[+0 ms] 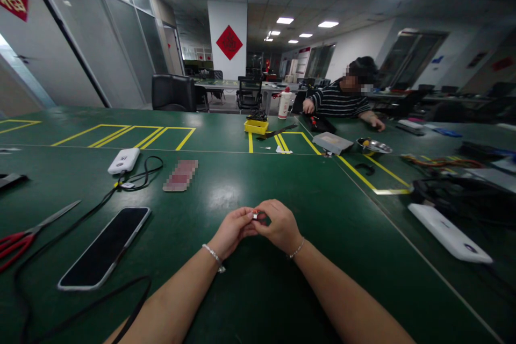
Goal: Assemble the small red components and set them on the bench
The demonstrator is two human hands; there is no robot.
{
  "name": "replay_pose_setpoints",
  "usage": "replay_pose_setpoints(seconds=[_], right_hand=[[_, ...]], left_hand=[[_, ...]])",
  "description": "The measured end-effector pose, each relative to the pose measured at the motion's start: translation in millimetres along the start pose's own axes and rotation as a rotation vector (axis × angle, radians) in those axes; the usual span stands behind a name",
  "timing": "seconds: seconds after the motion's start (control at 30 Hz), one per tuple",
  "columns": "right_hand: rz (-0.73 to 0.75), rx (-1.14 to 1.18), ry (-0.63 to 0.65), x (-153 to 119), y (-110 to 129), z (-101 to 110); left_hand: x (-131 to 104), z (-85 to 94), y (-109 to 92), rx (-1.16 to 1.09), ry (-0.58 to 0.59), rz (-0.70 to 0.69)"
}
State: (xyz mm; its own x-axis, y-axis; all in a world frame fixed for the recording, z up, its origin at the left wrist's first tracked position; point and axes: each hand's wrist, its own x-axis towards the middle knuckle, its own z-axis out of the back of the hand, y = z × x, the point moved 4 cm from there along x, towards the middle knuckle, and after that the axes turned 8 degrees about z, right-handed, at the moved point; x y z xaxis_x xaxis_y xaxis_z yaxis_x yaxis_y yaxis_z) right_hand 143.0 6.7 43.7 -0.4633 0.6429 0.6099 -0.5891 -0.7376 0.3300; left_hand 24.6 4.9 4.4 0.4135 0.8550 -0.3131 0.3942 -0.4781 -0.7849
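Both of my hands meet above the green table (pixel 226 172), near the middle of the view. Between their fingertips sits a small white and orange-red piece (pixel 255 215), too small to name. My left hand (pixel 236 230) is closed, its thumb and fingers pinching the piece from the left. From the other side my right hand (pixel 280 226) curls round it, thumb and forefinger pressed on it. The fingers cover most of the piece. To the left lies a phone (pixel 107 247) with a dark screen, and beyond it a blurred reddish card-like thing (pixel 180 176).
Red-handled scissors (pixel 34 234), a white power bank (pixel 124 161) and a black cable (pixel 94 201) lie left. Another white power bank (pixel 449 232) lies right. Farther back are a yellow tray (pixel 256 127), a white bottle (pixel 284 104), a metal bowl (pixel 374 145) and a seated person (pixel 342 98).
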Motion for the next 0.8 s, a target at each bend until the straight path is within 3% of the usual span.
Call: replay_pose_setpoints(seconds=[0.27,0.8], right_hand=[[0.010,-0.020,-0.012,1.9,2.7,-0.8],[0.025,-0.314,0.142,3.7,6.8,0.3]], left_hand=[[2.7,1.8,1.3,0.040,-0.017,-0.011],[4.7,-2.0,2.5,0.177,-0.120,-0.038]])
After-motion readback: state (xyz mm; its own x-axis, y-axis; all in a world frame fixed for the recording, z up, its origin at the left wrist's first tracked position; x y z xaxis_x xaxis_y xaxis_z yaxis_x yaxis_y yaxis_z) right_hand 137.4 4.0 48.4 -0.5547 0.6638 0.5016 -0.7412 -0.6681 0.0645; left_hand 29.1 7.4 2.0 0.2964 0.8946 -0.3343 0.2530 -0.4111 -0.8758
